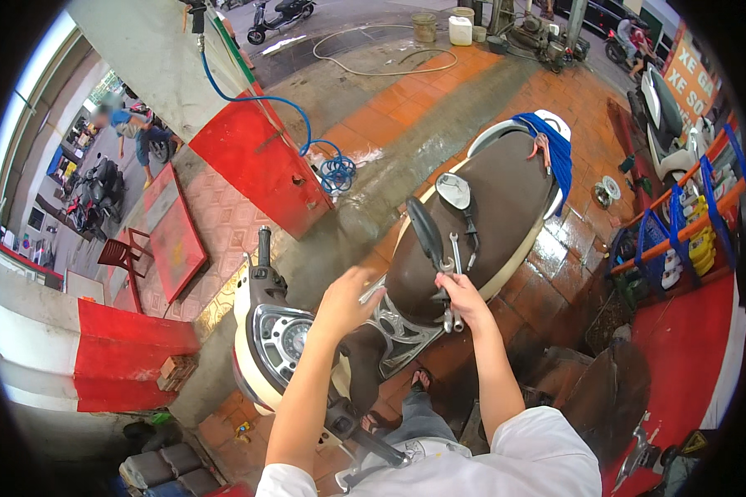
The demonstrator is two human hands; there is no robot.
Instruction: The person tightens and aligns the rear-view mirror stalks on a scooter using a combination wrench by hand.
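The right hand [464,300] is clamped on steel wrenches [453,282] over the scooter's brown seat [489,207], just beside a detached mirror [425,232]. The left hand [348,298] hovers half-open nearby. Yellow packages [701,248] fill the right rack; an orange sign [690,74] stands far right.

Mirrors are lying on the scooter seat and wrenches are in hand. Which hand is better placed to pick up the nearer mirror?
Probably the left hand: it is open and free beside the seat. The right hand already grips the wrenches, though it sits closer to the black mirror.
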